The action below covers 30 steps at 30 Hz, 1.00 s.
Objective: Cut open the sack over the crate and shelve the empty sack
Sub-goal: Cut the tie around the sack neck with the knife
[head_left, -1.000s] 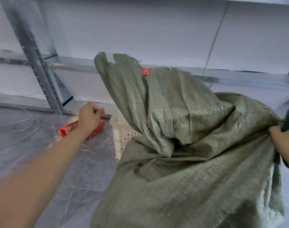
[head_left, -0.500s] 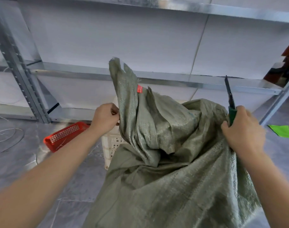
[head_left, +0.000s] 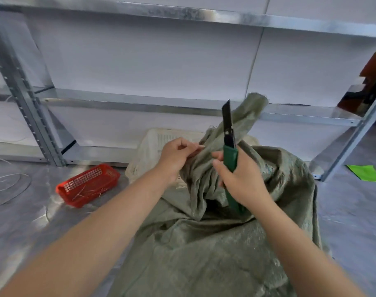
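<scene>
Head view: left grip (head_left: 176,156) tight on sack (head_left: 204,243), right grip (head_left: 240,181) around upright knife (head_left: 230,156).

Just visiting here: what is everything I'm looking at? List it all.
sack: one, grey-green, foreground centre
knife: one, green handle, black blade, upright
crate: one, cream, behind the sack, partly hidden
basket: one, red, floor left of crate
shelving: one unit, grey metal, at back
sheet: one, bright green, floor far right
cord: one loop, white, floor far left
left hand: one, pinches the sack's fabric
right hand: one, grips the knife handle
</scene>
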Each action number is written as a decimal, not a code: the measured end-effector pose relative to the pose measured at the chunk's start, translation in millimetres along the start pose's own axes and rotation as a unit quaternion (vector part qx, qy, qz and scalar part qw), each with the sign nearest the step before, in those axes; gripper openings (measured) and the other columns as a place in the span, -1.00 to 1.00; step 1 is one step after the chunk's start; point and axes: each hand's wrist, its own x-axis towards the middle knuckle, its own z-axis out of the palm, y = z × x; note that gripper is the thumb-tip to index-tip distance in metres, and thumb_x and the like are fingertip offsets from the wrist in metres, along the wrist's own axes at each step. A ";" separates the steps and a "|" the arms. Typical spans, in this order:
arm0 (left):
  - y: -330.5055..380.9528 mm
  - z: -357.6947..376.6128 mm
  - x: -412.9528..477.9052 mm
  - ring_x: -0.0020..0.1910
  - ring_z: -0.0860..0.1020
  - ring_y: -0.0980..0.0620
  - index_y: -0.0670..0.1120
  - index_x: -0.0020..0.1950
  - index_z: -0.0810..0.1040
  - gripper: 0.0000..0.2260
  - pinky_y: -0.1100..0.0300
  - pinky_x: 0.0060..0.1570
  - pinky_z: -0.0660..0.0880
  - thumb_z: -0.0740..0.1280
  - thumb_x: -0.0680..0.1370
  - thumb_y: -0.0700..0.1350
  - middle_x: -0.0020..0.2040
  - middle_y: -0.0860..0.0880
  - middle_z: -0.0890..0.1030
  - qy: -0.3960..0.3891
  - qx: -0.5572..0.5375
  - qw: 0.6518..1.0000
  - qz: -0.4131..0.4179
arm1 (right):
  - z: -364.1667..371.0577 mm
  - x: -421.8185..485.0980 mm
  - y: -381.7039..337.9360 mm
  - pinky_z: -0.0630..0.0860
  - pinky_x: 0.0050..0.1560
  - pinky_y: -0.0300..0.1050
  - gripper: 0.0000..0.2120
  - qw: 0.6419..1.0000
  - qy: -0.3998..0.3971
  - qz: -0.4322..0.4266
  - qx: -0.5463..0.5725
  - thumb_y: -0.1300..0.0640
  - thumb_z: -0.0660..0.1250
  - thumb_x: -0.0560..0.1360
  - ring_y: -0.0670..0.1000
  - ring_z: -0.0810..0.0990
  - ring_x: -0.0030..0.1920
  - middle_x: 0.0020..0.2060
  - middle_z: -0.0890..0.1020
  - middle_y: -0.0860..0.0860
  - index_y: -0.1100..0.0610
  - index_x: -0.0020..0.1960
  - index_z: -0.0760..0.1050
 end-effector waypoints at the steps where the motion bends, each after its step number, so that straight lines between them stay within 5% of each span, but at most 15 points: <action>1: -2.5 -10.8 -0.5 -0.31 0.62 0.10 -0.13 -0.34 0.45 -0.79 0.20 -0.20 0.55 0.33 0.49 -0.27 -0.34 0.01 0.65 0.035 0.004 0.999 0.007 | 11.0 2.5 -1.7 0.41 -0.36 -0.45 -0.92 0.999 -0.034 0.011 0.027 0.08 0.25 0.53 -0.09 0.57 -0.34 -0.32 0.60 -0.05 0.08 -0.06 0.43; 4: -8.7 -52.3 -2.1 -0.47 0.59 0.24 -0.11 -0.32 0.40 -0.78 0.37 -0.45 0.50 0.31 0.51 -0.28 -0.32 -0.03 0.58 0.155 0.043 0.986 0.041 | 40.9 9.6 -6.4 0.49 -0.27 -0.29 -0.90 0.995 -0.088 0.037 0.002 0.07 0.23 0.54 0.00 0.60 -0.30 -0.28 0.58 0.03 0.07 -0.12 0.38; 7: -22.0 -102.0 -9.1 -0.44 0.60 0.19 -0.08 -0.31 0.40 -0.77 0.28 -0.40 0.53 0.30 0.52 -0.26 -0.32 -0.02 0.60 0.199 0.129 0.970 0.059 | 66.3 8.8 -17.9 0.54 -0.12 -0.02 -0.77 0.993 -0.058 0.026 -0.099 0.07 0.22 0.54 0.13 0.58 -0.09 -0.07 0.58 0.14 0.21 0.09 0.40; 12: -53.3 -179.2 -24.7 -0.35 0.63 0.09 -0.07 -0.31 0.47 -0.80 0.05 -0.18 0.58 0.38 0.45 -0.30 -0.30 -0.09 0.62 0.233 0.188 0.954 0.029 | 117.9 -4.9 -50.4 0.49 -0.16 0.00 -0.81 0.987 -0.077 -0.079 -0.116 0.07 0.22 0.53 0.13 0.53 -0.08 -0.09 0.51 0.10 0.20 0.01 0.38; 18: -86.7 -239.5 -38.4 -0.31 0.56 0.02 0.06 -0.42 0.47 -0.69 0.17 -0.22 0.47 0.44 0.40 -0.28 -0.37 0.05 0.58 0.240 0.281 0.929 0.010 | 166.8 -20.1 -53.3 0.48 -0.15 -0.05 -0.87 0.987 -0.151 -0.015 -0.057 0.08 0.26 0.52 0.07 0.55 -0.15 -0.19 0.55 0.05 0.15 -0.04 0.41; 22: -97.1 -283.7 -6.4 -0.24 0.62 -0.12 0.03 -0.39 0.47 -0.71 -0.06 -0.12 0.58 0.40 0.43 -0.29 -0.29 -0.08 0.62 0.266 0.300 0.916 -0.009 | 187.5 -26.7 -44.1 0.50 -0.16 -0.10 -0.86 0.979 -0.191 0.020 -0.075 0.07 0.27 0.51 0.05 0.60 -0.19 -0.23 0.59 0.04 0.14 -0.03 0.42; 25: -88.6 -311.2 39.7 -0.07 0.61 -0.14 -0.17 -0.17 0.56 -0.97 0.12 -0.02 0.51 0.39 0.45 -0.26 -0.11 -0.18 0.65 0.253 0.350 0.902 0.015 | 199.1 -26.6 -38.6 0.50 -0.14 -0.17 -0.86 0.974 -0.207 0.030 -0.087 0.04 0.27 0.51 0.01 0.60 -0.15 -0.21 0.57 -0.03 0.08 0.01 0.41; 27: -85.5 -323.8 63.0 -0.02 0.57 -0.07 -0.25 0.05 0.54 -0.77 0.22 -0.02 0.40 0.42 0.43 -0.22 -0.04 -0.14 0.62 0.209 0.406 0.889 -0.028 | 205.2 -24.8 -36.1 0.51 -0.13 -0.17 -0.86 0.972 -0.212 0.036 -0.092 0.02 0.27 0.51 0.01 0.60 -0.14 -0.22 0.55 -0.05 0.06 0.00 0.40; 30: -106.9 -339.2 67.0 0.10 0.56 -0.12 -0.22 0.28 0.40 -0.45 0.10 0.13 0.43 0.49 0.36 -0.14 0.11 -0.18 0.61 0.159 0.482 0.851 -0.135 | 210.5 -20.0 -32.3 0.51 -0.14 -0.17 -0.88 0.970 -0.219 0.045 -0.094 0.03 0.27 0.51 0.00 0.59 -0.18 -0.27 0.54 -0.06 0.06 -0.05 0.39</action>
